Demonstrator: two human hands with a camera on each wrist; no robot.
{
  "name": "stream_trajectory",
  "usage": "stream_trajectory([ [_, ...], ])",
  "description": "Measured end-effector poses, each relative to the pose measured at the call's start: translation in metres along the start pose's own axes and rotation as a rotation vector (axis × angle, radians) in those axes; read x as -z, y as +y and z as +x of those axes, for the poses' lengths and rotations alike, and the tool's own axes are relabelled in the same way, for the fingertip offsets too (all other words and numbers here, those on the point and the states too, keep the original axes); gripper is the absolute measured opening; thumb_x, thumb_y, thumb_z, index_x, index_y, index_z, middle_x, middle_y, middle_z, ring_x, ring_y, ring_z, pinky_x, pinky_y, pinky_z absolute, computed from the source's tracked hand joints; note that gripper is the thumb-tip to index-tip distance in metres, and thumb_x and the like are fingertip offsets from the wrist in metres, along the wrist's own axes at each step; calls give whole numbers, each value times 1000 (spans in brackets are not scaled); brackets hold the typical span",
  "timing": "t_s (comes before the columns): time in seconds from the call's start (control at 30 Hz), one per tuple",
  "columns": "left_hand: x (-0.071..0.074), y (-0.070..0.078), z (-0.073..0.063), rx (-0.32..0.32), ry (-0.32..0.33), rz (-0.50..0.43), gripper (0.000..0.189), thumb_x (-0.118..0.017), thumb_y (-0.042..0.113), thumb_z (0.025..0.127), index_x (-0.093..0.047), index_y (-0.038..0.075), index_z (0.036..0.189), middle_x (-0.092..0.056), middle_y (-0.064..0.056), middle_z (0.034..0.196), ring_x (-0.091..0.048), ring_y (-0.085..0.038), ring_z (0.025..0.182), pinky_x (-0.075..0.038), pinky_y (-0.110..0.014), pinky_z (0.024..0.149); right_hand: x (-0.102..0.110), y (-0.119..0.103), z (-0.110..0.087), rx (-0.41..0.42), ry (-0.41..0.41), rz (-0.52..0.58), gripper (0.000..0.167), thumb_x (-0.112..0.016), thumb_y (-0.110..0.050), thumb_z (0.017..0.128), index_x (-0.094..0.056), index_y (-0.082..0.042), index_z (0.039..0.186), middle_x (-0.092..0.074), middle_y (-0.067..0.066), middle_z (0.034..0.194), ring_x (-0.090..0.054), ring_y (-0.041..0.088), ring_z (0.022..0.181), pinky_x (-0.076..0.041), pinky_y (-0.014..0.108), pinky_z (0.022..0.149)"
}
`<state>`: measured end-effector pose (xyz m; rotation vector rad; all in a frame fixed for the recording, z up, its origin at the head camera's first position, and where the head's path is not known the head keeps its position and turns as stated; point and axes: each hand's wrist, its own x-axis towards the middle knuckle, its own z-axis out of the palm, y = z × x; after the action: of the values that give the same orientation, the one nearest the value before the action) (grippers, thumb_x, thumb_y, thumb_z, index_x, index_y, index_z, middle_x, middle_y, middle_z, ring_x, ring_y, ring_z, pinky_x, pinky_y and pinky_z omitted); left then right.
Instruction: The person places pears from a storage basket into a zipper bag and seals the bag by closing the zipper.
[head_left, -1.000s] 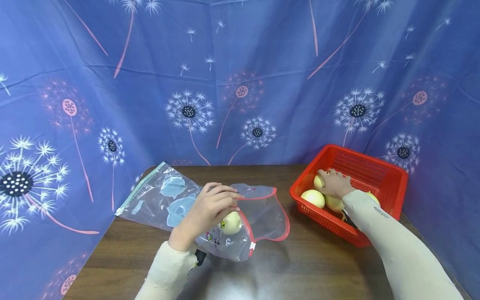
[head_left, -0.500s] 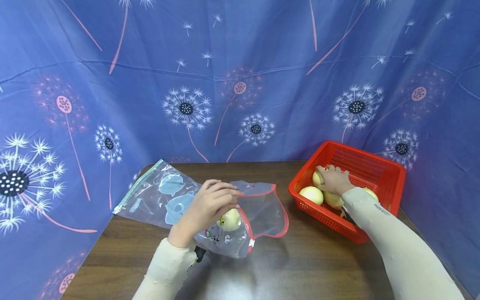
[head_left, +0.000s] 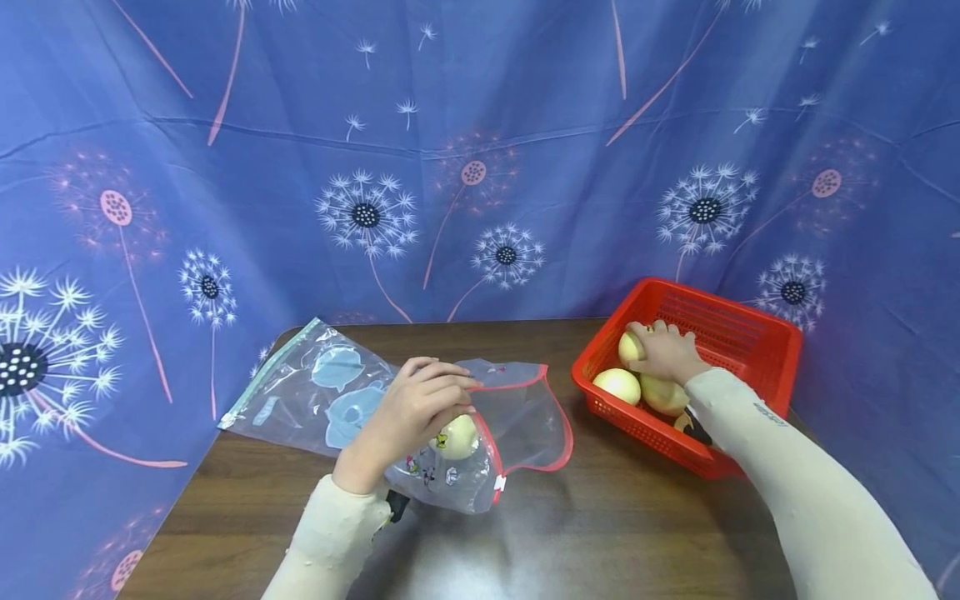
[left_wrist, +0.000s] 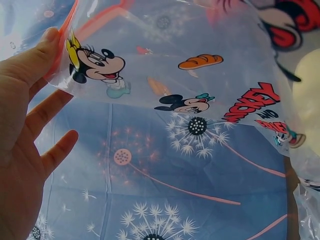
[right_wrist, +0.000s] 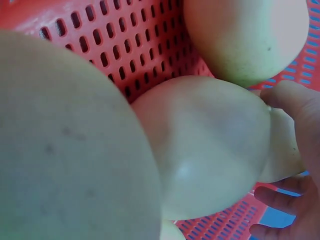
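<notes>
A clear plastic zip bag (head_left: 472,487) with a red zipper and cartoon prints lies on the table, its mouth spread to the right. My left hand (head_left: 412,412) pinches its upper edge near the zipper; the left wrist view shows thumb and index finger on the film, other fingers apart. Inside that bag sits a pale yellow mango (head_left: 457,437). At the right my right hand (head_left: 667,353) reaches into a red basket (head_left: 783,358) and grips a mango (right_wrist: 282,147) between thumb and fingers. Beside it lie more mangoes, one of them a rounded mango (head_left: 617,386).
Left of the hand, a second clear bag (head_left: 296,383) with a green zipper and light blue prints lies flat, partly under the first bag. The brown wooden table (head_left: 570,533) meets a blue dandelion-print cloth (head_left: 450,83) behind and at the sides.
The head view has shifted slightly. The right forearm has lifted a little in the basket, showing more of the fruit below it. The left hand keeps its hold on the bag.
</notes>
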<state>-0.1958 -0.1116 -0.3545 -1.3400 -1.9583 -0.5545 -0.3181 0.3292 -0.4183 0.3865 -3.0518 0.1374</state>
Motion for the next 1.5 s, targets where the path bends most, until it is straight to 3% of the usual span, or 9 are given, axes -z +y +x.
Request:
stream_trajectory([
  [0.7, 1, -1, 1, -16, 5, 15, 14, -80, 11, 81, -67, 14, 84, -74, 0, 104, -66, -18, 104, -47, -47, 91, 34, -11, -4, 57, 68, -17, 69, -76, -34, 80, -48, -8, 138, -51, 29, 108, -50, 46, 97, -40, 60, 73],
  [1.17, 0, -1, 1, -15, 12, 6, 13, -79, 12, 82, -67, 14, 83, -74, 0, 104, -67, -18, 104, -46, -48, 92, 64, -29, -19, 90, 159, -31, 68, -76, -30, 80, -49, -7, 138, -49, 30, 115, -49, 48, 102, -40, 60, 74],
  [1.5, 0, 0, 2, -4, 4, 3, 12, -79, 12, 83, -67, 14, 84, -74, 1, 105, -66, -19, 106, -46, -49, 92, 72, -43, -38, 146, 244, -21, 66, -78, -29, 79, -52, -9, 136, -48, 30, 120, -49, 47, 105, -40, 62, 76],
])
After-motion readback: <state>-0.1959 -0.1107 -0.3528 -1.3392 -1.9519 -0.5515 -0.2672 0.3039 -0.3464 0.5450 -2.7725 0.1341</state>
